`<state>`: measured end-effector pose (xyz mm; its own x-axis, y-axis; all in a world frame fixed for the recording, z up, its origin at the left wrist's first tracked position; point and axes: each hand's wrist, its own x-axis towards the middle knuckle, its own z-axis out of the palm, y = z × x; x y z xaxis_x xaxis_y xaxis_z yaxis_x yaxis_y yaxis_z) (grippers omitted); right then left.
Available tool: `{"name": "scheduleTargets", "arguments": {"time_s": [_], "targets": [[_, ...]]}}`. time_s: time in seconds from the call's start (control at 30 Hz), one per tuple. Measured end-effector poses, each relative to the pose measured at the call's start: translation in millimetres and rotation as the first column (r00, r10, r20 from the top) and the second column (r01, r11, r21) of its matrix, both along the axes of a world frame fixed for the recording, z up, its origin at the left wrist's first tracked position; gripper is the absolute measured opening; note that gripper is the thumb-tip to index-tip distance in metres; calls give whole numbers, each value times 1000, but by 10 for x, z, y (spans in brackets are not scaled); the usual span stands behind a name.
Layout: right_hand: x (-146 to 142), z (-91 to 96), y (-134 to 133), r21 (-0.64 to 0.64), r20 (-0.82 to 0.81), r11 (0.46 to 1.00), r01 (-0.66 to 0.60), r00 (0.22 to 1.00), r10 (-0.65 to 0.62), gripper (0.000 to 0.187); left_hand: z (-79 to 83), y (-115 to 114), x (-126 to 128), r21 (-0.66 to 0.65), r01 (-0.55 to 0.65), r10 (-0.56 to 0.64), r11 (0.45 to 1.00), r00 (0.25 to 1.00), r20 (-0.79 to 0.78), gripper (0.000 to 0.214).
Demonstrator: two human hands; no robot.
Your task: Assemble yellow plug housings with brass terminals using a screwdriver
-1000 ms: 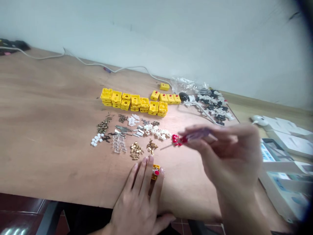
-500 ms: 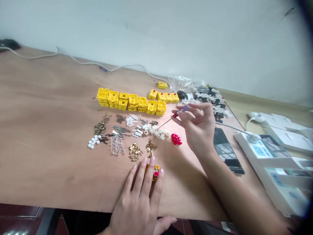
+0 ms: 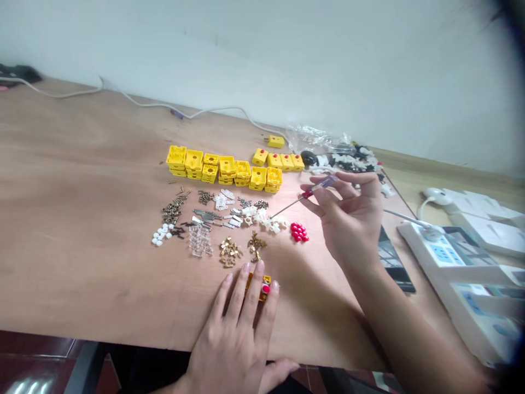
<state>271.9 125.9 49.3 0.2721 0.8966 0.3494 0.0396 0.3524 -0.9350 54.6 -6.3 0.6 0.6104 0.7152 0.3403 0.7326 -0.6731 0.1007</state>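
A slim red-and-clear screwdriver (image 3: pixel 322 187) pinched in the right hand (image 3: pixel 353 224); the left hand (image 3: pixel 233 323) laid flat, unclenched.
The steel shaft is held just above white plastic clips (image 3: pixel 270 223). A small yellow plastic housing (image 3: pixel 261 296) is covered by the left fingers on the plywood tabletop (image 3: pixel 82 164). Sorted parts could be scattered if the shaft slips or dips; the housing could be shifted if the left hand's pressure is relaxed.
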Motion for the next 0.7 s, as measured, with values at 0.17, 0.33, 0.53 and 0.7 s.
{"name": "scheduleTargets", "arguments": {"time_s": [0.17, 0.33, 0.53, 0.7], "targets": [[-41, 107, -165, 8, -25, 1000, -5, 1000, 5, 30, 9, -7, 3, -14, 6, -6, 1000, 1000, 13, 91], [-162, 208, -493, -5, -46, 1000, -7, 999, 7, 28, 2, -38, 12, -52, -21, 22, 998, 1000, 8, 95], [-329, 151, -869, -69, -149, 997, -27, 989, 16, 25, 2, -56, 24, -82, -36, 37, 996, 999, 4, 97], [-388, 44, -986, -116, -193, 991, -61, 981, 38, 24, 0, -60, 25, -81, -48, 48, 996, 999, 0, 98]]}}
